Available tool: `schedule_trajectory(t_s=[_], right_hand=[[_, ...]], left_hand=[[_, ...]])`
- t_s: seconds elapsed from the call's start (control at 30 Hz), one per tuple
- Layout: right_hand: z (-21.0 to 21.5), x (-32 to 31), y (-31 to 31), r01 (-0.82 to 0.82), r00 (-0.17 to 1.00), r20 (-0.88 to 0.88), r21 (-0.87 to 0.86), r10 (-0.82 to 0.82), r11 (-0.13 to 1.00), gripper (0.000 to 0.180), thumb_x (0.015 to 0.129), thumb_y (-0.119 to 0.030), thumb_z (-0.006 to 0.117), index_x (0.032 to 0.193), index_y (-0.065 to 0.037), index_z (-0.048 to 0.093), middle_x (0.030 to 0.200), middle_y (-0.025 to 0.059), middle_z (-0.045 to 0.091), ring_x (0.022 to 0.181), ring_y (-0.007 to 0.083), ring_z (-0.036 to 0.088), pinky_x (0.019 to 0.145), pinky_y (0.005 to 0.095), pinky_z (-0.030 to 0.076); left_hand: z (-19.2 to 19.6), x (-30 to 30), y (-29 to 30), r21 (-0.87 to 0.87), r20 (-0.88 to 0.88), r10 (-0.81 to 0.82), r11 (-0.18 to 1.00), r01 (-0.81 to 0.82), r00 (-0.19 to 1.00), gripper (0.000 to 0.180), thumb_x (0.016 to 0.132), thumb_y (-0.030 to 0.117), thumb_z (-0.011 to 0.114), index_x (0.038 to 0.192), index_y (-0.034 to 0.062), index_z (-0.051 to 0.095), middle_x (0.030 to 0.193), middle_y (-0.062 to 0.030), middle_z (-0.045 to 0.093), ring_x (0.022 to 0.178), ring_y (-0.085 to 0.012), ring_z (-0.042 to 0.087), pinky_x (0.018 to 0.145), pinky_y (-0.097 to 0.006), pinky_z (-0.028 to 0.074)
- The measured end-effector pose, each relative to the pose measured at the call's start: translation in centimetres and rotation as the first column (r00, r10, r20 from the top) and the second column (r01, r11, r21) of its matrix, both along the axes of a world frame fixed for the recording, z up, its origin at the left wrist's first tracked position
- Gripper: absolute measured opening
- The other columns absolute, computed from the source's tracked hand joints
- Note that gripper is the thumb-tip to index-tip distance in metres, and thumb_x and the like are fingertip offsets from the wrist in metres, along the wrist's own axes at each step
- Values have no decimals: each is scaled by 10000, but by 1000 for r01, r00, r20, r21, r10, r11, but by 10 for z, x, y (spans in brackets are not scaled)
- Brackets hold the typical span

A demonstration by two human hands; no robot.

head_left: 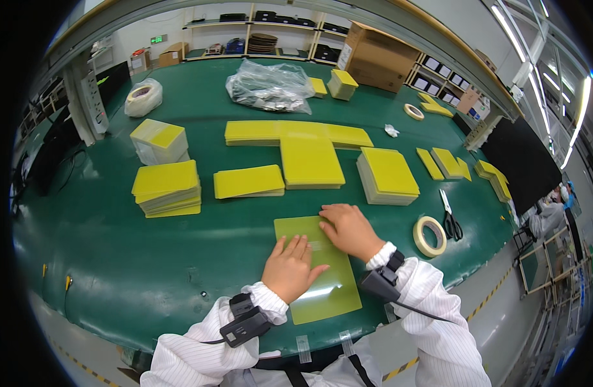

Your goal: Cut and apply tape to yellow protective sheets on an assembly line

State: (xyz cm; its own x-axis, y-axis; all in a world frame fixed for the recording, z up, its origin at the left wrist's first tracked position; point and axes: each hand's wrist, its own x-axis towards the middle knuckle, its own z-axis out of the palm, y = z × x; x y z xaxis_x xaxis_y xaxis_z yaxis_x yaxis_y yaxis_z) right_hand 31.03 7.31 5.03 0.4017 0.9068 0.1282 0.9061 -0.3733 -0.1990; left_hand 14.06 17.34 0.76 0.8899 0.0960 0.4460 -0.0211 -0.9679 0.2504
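L hand point(289, 266) lies flat, fingers together, pressing a yellow-green sheet point(322, 287) at table edge, 6 o'clock. R hand point(348, 229) at its 1 o'clock, fingers curled on sheet's top. Tape roll point(430, 236) and scissors point(449, 216) at 3 o'clock.

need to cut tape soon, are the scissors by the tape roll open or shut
Shut: the scissors lie flat on the table, blades together, beside the tape roll.
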Motion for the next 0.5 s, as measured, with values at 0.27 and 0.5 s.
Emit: schedule_trajectory(t_s=[0.27, 0.5], right_hand=[[13, 10, 109, -310, 949, 35, 284, 313, 908, 532, 756, -236, 730, 1221, -66, 536, 1334, 126, 483, 1233, 328, 428, 1024, 441, 331], [1, -10, 172, -349, 936, 23, 175, 351, 921, 859, 668, -463, 779, 1344, -66, 427, 1396, 148, 417, 1305, 336, 346, 1046, 479, 272]], left_hand=[[-6, 6, 4, -58, 29, 29, 998, -27, 999, 427, 878, 384, 567, 1063, 2, 608, 1156, -177, 608, 1147, -286, 543, 1013, -453, 364], [-7, 0, -2, -170, 108, 31, 985, -12, 994, 272, 805, 265, 601, 866, 6, 655, 950, -147, 638, 976, -272, 601, 1001, -451, 371]])
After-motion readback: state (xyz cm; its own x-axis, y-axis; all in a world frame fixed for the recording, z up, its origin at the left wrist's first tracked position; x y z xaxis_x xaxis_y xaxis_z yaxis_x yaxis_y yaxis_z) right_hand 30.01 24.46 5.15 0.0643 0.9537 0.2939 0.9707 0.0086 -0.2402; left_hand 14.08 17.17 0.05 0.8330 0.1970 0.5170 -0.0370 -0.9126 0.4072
